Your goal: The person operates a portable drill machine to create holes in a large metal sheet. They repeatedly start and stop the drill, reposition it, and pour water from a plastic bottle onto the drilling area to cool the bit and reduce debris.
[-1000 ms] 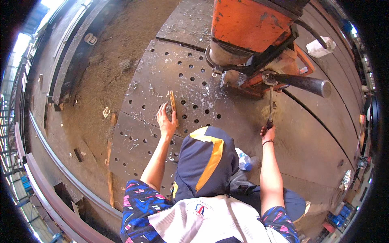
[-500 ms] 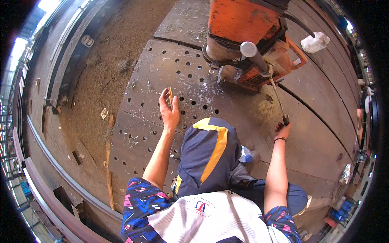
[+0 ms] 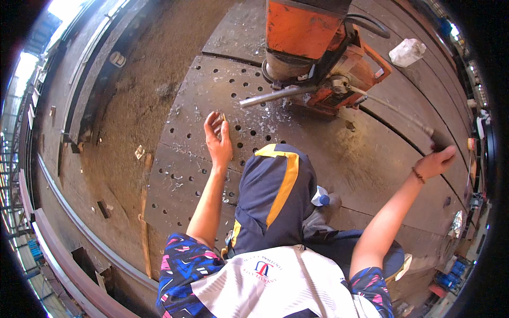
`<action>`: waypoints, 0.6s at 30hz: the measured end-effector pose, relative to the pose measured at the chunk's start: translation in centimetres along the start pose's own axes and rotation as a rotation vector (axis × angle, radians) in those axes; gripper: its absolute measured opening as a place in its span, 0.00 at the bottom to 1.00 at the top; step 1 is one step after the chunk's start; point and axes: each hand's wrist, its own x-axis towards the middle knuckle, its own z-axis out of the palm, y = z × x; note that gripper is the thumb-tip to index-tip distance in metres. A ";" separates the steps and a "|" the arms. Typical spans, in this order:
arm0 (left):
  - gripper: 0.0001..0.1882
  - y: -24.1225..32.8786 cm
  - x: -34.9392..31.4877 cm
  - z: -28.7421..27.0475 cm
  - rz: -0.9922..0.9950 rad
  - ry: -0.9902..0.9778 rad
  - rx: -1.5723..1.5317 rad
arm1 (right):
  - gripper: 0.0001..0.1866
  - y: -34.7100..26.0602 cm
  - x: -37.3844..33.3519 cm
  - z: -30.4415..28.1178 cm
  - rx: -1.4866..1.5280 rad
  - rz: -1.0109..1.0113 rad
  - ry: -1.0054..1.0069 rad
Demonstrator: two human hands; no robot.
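Observation:
My right hand (image 3: 436,162), blurred by motion, is closed round the dark grip (image 3: 441,141) of a long feed lever (image 3: 392,108). That lever runs to the hub of an orange magnetic drill (image 3: 299,33) standing on a steel plate (image 3: 328,143). A second bare metal spoke (image 3: 273,97) points left from the hub. Over the plate's drilled holes, my left hand (image 3: 217,142) is raised with curled fingers, pinching a thin yellowish stick (image 3: 224,117). The drill's tip is partly hidden behind the spoke.
Metal shavings (image 3: 265,124) lie scattered around the holes. A clear bottle with a blue cap (image 3: 323,200) stands beside my raised knee (image 3: 275,185). Beyond the drill are a whitish plastic container (image 3: 407,52) and a black cable (image 3: 371,24). Brown dirt floor (image 3: 143,79) borders the plate at left.
My right hand has swung outward to the right and slightly up with the lever. The other spoke has turned to point left. My left hand has barely shifted.

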 end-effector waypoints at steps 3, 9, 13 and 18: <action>0.24 -0.8 -2.8 -0.1 -0.067 -0.044 0.020 | 0.19 -8.3 1.9 3.1 -0.062 -0.683 -0.151; 0.25 -3.1 -8.1 -3.4 -0.200 -0.085 0.080 | 0.15 -19.7 -4.4 11.1 0.093 -0.811 -0.684; 0.24 -4.3 -10.4 -5.6 -0.214 -0.078 0.090 | 0.21 -25.4 -7.9 12.9 0.178 -0.968 -0.867; 0.24 -4.8 -12.1 -7.7 -0.252 -0.115 0.118 | 0.15 -26.5 -10.1 15.8 0.381 -0.842 -1.135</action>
